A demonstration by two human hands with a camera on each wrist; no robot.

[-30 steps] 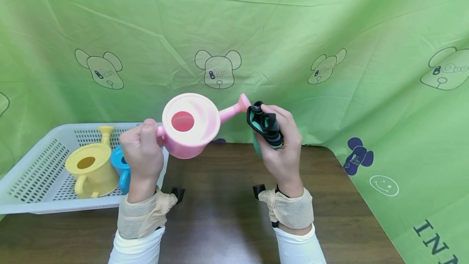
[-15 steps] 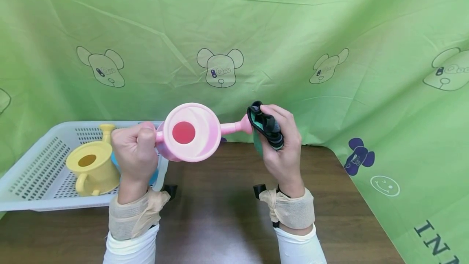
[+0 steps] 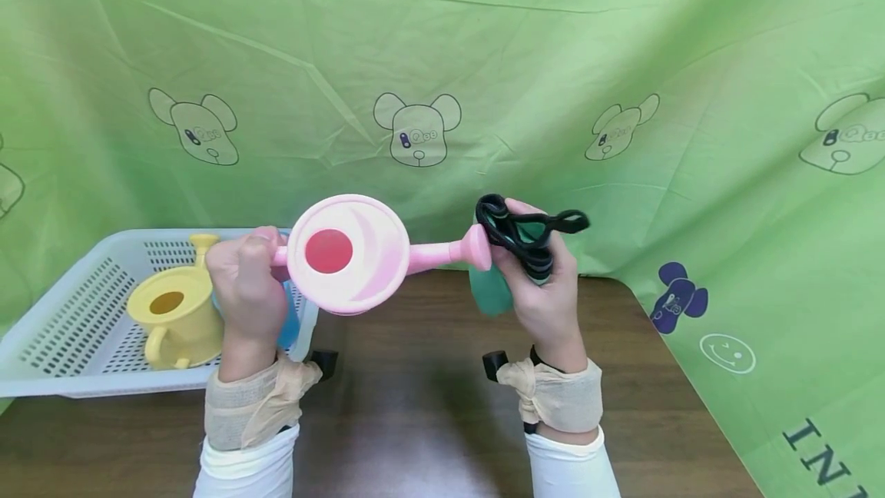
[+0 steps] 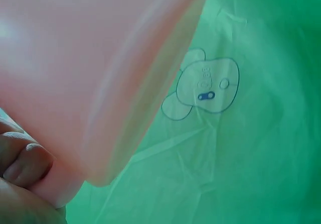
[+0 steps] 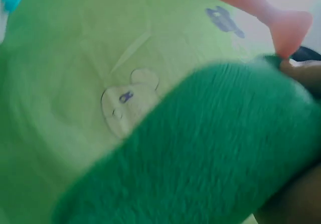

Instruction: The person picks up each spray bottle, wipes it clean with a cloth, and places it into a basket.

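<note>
In the head view a pink watering can is held up over the table, its top with the round hole tilted toward me. My left hand grips it by the handle; curled fingers show at the handle in the left wrist view. The can's spout points right, and its flared end meets a folded green fuzzy cloth with black edging. That cloth is gripped in my right hand, with a black loop sticking out over the fingers. Its green pile fills much of the right wrist view.
A white perforated basket stands on the left of the brown wooden table. Inside it are a yellow watering can and a blue one, partly hidden behind my left hand. A green printed curtain hangs behind.
The pink watering can has tipped so its spout end is lower and overlaps the cloth. The cloth has turned in my right hand, with its black loop now swinging out to the right.
</note>
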